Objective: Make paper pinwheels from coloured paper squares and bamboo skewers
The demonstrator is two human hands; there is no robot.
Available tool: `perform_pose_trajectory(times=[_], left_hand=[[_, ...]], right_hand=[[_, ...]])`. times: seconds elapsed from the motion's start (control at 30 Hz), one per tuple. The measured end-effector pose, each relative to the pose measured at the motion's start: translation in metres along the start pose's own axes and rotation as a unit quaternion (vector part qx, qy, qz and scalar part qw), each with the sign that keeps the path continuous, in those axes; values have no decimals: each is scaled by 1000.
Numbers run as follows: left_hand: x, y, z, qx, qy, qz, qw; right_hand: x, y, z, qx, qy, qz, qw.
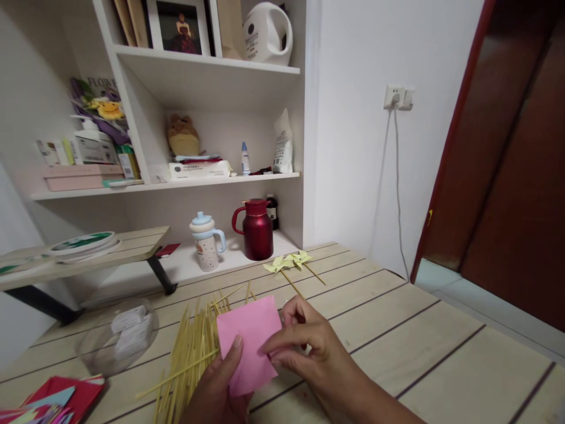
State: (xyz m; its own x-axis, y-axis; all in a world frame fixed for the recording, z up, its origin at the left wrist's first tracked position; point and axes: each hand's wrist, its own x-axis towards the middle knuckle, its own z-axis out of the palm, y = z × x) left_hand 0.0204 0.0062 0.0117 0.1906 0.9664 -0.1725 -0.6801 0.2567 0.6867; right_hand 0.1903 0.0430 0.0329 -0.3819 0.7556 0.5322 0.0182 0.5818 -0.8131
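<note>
A square of pink paper [247,335] is held up over the table, its face toward me. My left hand [225,377] grips its lower left part, thumb on the front and fingers behind. At the right side of the paper, my right hand [309,347] is closed in a pinch, fingertips against the sheet. Whatever lies between those fingertips is too small or hidden to tell. Many thin yellow sticks [188,353] lie in a pile left of the paper. Beyond my hands are two pale yellow paper pinwheels [279,265] on sticks.
A clear round container [83,347] with white packets [130,327] stands on the left. Coloured paper [66,394] lies at the lower left corner. Behind, a shelf holds a spotted cup [206,247] and a red jug [258,232]. A small raised stand [141,242] bears round discs.
</note>
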Motion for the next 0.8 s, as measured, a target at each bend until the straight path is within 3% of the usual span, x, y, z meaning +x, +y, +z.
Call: perform_pose_trajectory(times=[0.27,0.37,0.63,0.8], left_hand=[[-2,0,9,-18,-48,-10,999],[-1,-1,8,9,-22,5,1000],[3,-9,-21,137,74,68,986],[1,-9,-12,115,81,38,989]], right_hand=[[-1,-1,-1,5,-31,10,999],[0,-2,-1,1,-26,24,999],[1,4,0,-12,-5,48,999],[0,6,1,-20,11,54,998]])
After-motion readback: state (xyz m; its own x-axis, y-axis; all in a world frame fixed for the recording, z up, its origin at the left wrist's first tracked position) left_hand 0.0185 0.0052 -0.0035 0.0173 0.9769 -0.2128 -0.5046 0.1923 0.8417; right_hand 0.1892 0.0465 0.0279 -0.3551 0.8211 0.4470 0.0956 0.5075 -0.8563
